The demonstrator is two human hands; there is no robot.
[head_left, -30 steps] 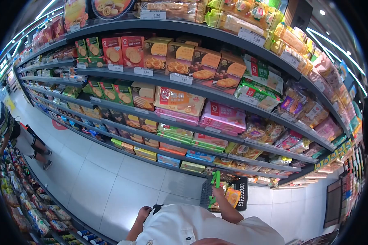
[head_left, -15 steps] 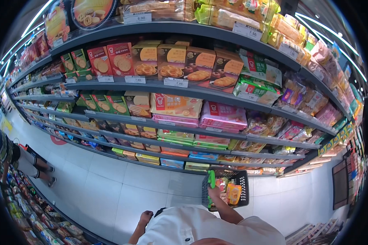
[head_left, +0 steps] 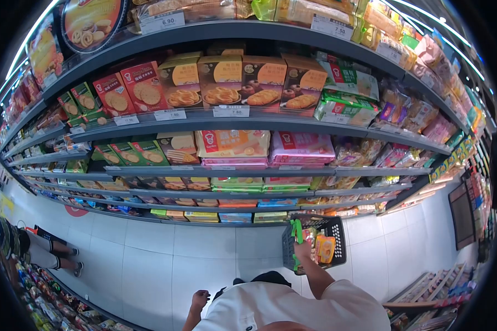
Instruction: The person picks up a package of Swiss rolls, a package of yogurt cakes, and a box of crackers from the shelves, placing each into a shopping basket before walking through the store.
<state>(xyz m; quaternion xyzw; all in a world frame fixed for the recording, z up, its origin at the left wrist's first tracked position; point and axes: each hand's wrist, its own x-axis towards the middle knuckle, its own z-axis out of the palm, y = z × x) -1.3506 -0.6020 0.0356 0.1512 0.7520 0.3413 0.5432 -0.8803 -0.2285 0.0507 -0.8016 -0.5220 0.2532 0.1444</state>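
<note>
My right hand (head_left: 302, 251) grips the green handle of a dark shopping basket (head_left: 340, 257), low in front of the shelves. Inside the basket lie an orange-yellow food package (head_left: 326, 249) and other packaged goods, partly covered by my hand and the handle. At the left of my body, my left hand (head_left: 201, 298) hangs over the floor with its fingers loosely bent and a little apart. Nothing shows in it, and it touches no goods.
Shelves ahead carry red biscuit boxes (head_left: 143, 85), tan pastry boxes (head_left: 221, 83), pink packs (head_left: 301, 148) and bagged breads. Another person (head_left: 38, 251) stands at the left beside a low row of packaged goods (head_left: 55, 300). A slatted rack (head_left: 425, 289) is at lower right.
My view has shifted closer to the shelves and slightly turned. The basket sits a little higher and further right in view, still in my right hand. My left hand remains low.
</note>
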